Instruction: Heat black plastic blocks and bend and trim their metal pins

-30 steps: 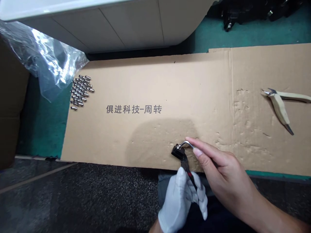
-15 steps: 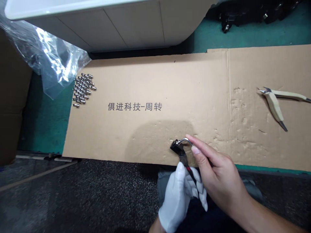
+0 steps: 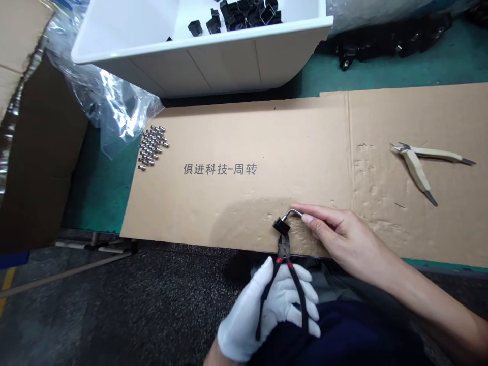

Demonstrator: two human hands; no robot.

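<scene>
My left hand (image 3: 267,310), in a white glove, grips the black-handled pliers (image 3: 284,249) with red collars, and the handles spread across the glove. The pliers' jaws hold a small black square part (image 3: 280,226) at the cardboard's front edge. A bent metal rod (image 3: 293,213) rises from that part, and my bare right hand (image 3: 339,239) pinches its end between fingertips. Several short steel pins (image 3: 151,146) lie in tight rows on the cardboard's far left. Wood-coloured side cutters (image 3: 417,168) lie at the right, away from both hands.
A flattened cardboard sheet (image 3: 236,213) with printed Chinese characters lies on a green floor (image 3: 99,193). Behind it stands a white bin (image 3: 224,66) holding several black parts (image 3: 244,15). A clear plastic bag (image 3: 122,107) and a brown box (image 3: 41,152) sit at the left.
The view has tilted up, showing the bin's inside. The pliers' handles have spread apart in my left hand, and my right hand has drawn slightly back to the right.
</scene>
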